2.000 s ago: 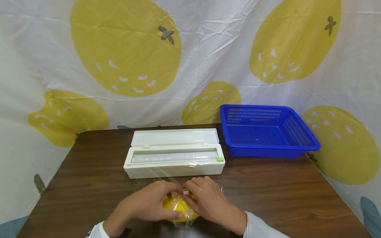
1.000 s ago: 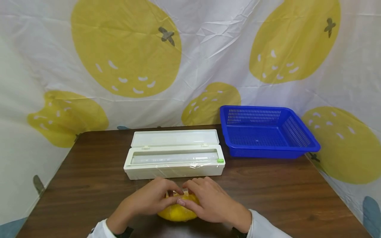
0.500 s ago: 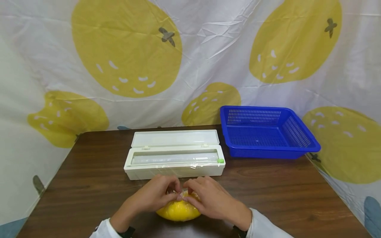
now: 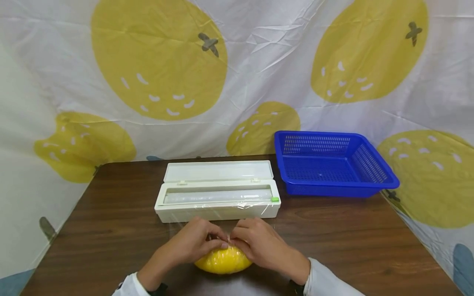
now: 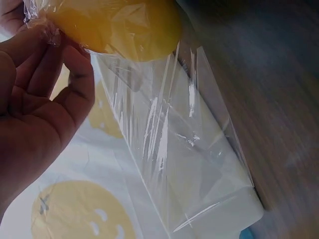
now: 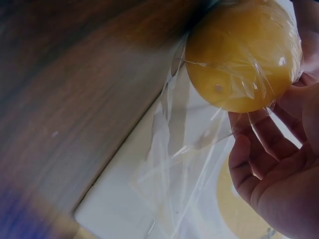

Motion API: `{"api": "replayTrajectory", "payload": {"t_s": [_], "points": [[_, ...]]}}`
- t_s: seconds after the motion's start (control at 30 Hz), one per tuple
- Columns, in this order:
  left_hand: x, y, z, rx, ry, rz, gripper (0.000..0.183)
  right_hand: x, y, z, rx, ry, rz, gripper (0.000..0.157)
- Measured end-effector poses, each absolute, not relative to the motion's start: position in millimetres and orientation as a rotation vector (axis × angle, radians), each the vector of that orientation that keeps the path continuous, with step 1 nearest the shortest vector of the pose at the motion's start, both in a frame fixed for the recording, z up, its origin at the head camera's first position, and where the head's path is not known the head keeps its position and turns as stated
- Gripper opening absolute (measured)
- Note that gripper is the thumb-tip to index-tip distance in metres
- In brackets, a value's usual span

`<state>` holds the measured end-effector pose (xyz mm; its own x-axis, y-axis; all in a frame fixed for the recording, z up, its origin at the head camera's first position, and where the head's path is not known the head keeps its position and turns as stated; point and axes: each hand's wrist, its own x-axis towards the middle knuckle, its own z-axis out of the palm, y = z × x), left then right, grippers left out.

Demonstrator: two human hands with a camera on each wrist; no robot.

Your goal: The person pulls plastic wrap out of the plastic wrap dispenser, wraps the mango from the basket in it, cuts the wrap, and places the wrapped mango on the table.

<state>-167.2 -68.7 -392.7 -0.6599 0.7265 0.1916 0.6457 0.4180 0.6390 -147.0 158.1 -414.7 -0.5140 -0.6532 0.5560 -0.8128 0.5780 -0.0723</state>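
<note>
A smooth yellow oval fruit lies on the table at the near middle, wrapped in clear cling film. Film still stretches from the fruit to the roll in the white dispenser box, as both wrist views show. My left hand pinches a crumpled bunch of film on top of the fruit between thumb and fingers. Right beside it, my right hand pinches film at the same spot, fingertips nearly meeting the left ones. The right fingertips are partly hidden behind the fruit in the right wrist view.
The dispenser's lid stands open at the back, with a green slider at the right end of its cutter rail. A blue perforated basket sits at the back right. A fruit-print cloth hangs behind the brown table.
Both hands stay over the fruit, gathering film inward and pinching it at the top. The fruit has turned from partly covered to showing its long side. The box and basket have not moved.
</note>
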Motion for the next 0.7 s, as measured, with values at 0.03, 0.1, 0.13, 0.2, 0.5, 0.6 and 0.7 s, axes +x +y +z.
{"api": "replayTrajectory", "payload": {"t_s": [0.03, 0.1, 0.13, 0.2, 0.5, 0.6, 0.7], "points": [[-166.5, -69.0, -392.8, 1.253, 2.559, 1.049, 0.01, -147.2, 158.2, -414.9, 1.171, -2.335, 0.452, 0.004], [-163.8, -70.0, -392.6, 1.281, 2.601, 0.983, 0.015, -147.7, 158.4, -415.4, 1.169, -2.337, 0.452, 0.005], [-161.9, -70.7, -392.5, 1.293, 2.625, 0.947, 0.017, -147.9, 158.4, -415.6, 1.167, -2.339, 0.453, 0.006], [-157.1, -72.2, -392.3, 1.307, 2.679, 0.877, 0.022, -148.5, 158.3, -415.9, 1.168, -2.344, 0.46, 0.006], [-127.7, -71.3, -391.9, 1.492, 2.944, 0.469, 0.036, -148.7, 159.0, -415.7, 1.179, -2.372, 0.513, 0.006], [-118.3, -69.0, -395.6, 1.519, 3.032, 0.289, 0.048, -149.0, 159.8, -414.8, 1.187, -2.381, 0.52, 0.007], [-113.5, -67.3, -400.0, 1.473, 3.076, 0.19, 0.063, -149.6, 160.8, -413.4, 1.189, -2.395, 0.522, 0.008]]}}
